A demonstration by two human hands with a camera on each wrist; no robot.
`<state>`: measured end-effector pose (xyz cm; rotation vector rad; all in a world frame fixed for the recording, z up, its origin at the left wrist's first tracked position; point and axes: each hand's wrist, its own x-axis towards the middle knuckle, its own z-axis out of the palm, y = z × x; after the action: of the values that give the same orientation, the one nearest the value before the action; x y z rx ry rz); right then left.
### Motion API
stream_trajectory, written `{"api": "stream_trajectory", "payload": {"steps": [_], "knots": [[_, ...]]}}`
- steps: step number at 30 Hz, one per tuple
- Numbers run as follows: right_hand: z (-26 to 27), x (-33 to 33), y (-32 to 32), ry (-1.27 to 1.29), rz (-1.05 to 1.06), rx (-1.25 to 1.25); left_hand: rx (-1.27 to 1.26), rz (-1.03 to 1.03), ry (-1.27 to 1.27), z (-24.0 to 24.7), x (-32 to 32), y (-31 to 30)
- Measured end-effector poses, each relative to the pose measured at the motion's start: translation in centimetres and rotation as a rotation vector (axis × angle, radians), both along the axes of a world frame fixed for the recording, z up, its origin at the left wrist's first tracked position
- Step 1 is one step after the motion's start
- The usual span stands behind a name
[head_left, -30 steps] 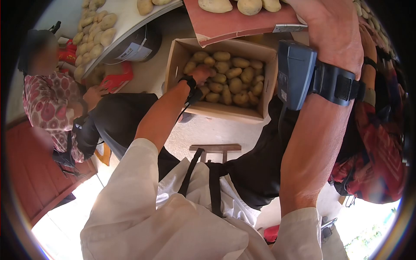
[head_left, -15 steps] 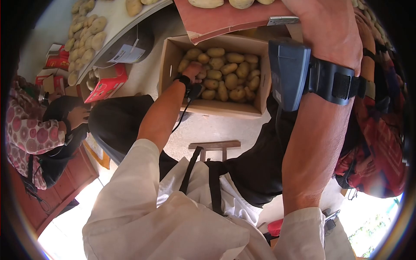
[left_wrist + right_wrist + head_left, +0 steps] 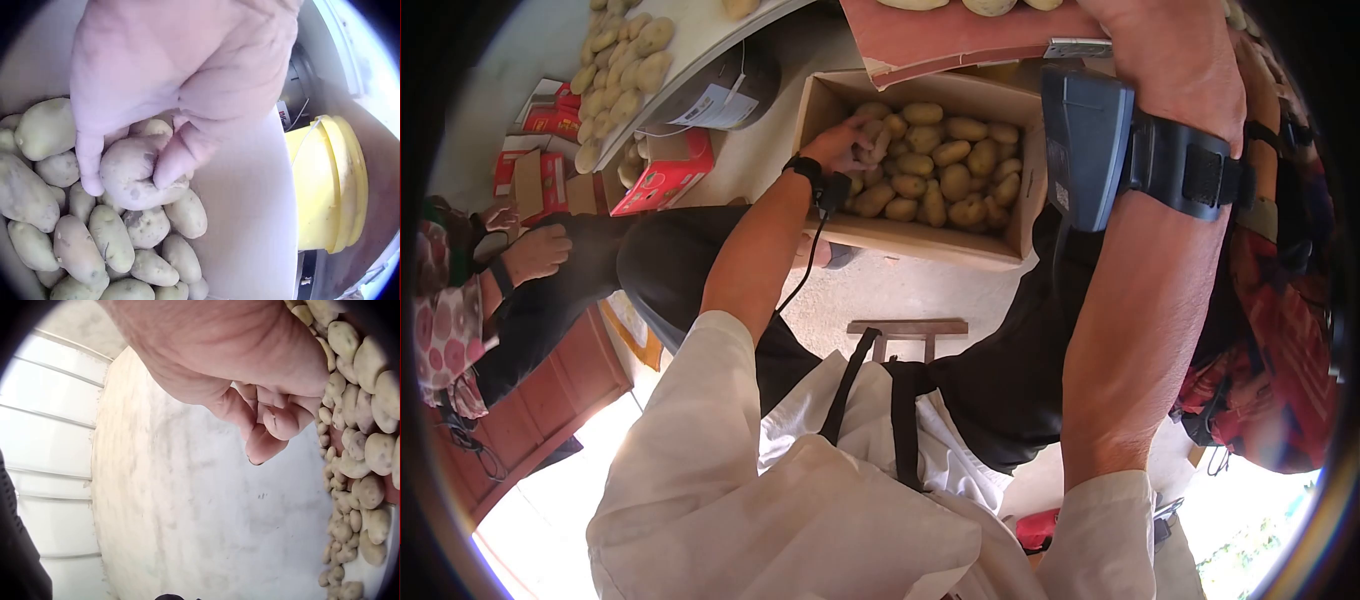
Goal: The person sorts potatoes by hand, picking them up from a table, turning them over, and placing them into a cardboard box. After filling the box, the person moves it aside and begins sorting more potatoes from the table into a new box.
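Observation:
My left hand [image 3: 837, 148] is at the near-left part of a cardboard box [image 3: 920, 243], where many potatoes lie heaped. Between thumb and fingers it grips a knobbly potato [image 3: 128, 175], pinched just over the heap in the left wrist view. Other potatoes [image 3: 111, 237], smooth and oval, fill the space beneath it. My right hand [image 3: 250, 381] hangs over the tabletop side, its fingers loosely curled, with no object showing in them. In the head view that right hand [image 3: 1175, 60] is cut off by the top edge.
A red board [image 3: 960, 45] with potatoes on it juts over the box's far side. Left of it, a pale table [image 3: 690, 70] bears more potatoes, with a bucket [image 3: 725, 95] beneath and red cartons [image 3: 665, 175] nearby. Other people sit at both sides.
My left hand was reaching down among the potatoes in the box; it has since lifted slightly toward the left wall, a potato in its grip. My right arm has stayed nearly still.

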<state>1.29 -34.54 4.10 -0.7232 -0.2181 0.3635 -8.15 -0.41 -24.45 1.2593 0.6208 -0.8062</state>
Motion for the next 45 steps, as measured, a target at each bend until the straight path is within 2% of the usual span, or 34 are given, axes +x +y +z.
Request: {"api": "stream_trajectory", "payload": {"steps": [2, 4, 8, 11, 17, 19, 20, 22, 26, 28, 31, 35, 37, 41, 43, 45], "knots": [[0.1, -0.3, 0.2, -0.011, 0.001, -0.009, -0.048, 0.035, 0.022, -0.2, -0.1, 0.6], [0.3, -0.6, 0.4, -0.023, 0.0, -0.02, -0.228, 0.032, 0.004, 0.1, -0.2, 0.9], [0.5, -1.3, 0.7, -0.045, 0.0, -0.043, -0.215, 0.094, 0.08, 1.0, 0.1, 0.1], [0.9, -1.5, 1.0, -0.066, 0.002, -0.06, -0.16, 0.029, 0.026, 1.2, 0.2, -0.3], [1.6, -1.7, 1.4, -0.109, 0.006, -0.085, -0.168, 0.177, -0.015, 0.7, 0.4, -1.6], [1.8, -1.8, 1.5, -0.123, 0.004, -0.096, -0.105, 0.048, -0.117, 1.6, 0.3, -2.7], [1.9, -1.8, 1.5, -0.129, 0.003, -0.102, -0.106, 0.047, -0.118, 1.1, 0.6, -3.0], [2.1, -1.9, 1.3, -0.141, -0.001, -0.116, -0.072, -0.109, -0.141, 0.2, 1.4, -3.8], [2.4, -2.0, 0.8, -0.168, -0.017, -0.147, -0.115, -0.094, -0.171, -2.1, 3.3, -5.1], [2.7, -2.3, 0.4, -0.187, -0.025, -0.165, 0.039, -0.126, -0.174, -3.0, 4.2, -5.8], [3.1, -2.5, 0.0, -0.212, -0.033, -0.192, 0.077, -0.161, -0.096, -0.9, 4.7, -7.4], [3.8, -2.8, -0.9, -0.248, -0.051, -0.231, -0.031, -0.164, -0.045, -3.1, 5.9, -7.9], [4.0, -3.0, -0.9, -0.258, -0.054, -0.243, -0.001, -0.145, 0.039, -2.4, 5.8, -8.2], [4.3, -3.4, -0.8, -0.28, -0.054, -0.262, 0.119, -0.145, -0.001, -2.8, 5.4, -8.7], [4.7, -3.5, -0.6, -0.292, -0.055, -0.27, 0.424, -0.435, -0.36, -6.3, 5.0, -8.3], [5.0, -3.9, -0.6, -0.309, -0.055, -0.282, 0.402, -0.397, -0.391, -7.8, 4.8, -8.4]]}}
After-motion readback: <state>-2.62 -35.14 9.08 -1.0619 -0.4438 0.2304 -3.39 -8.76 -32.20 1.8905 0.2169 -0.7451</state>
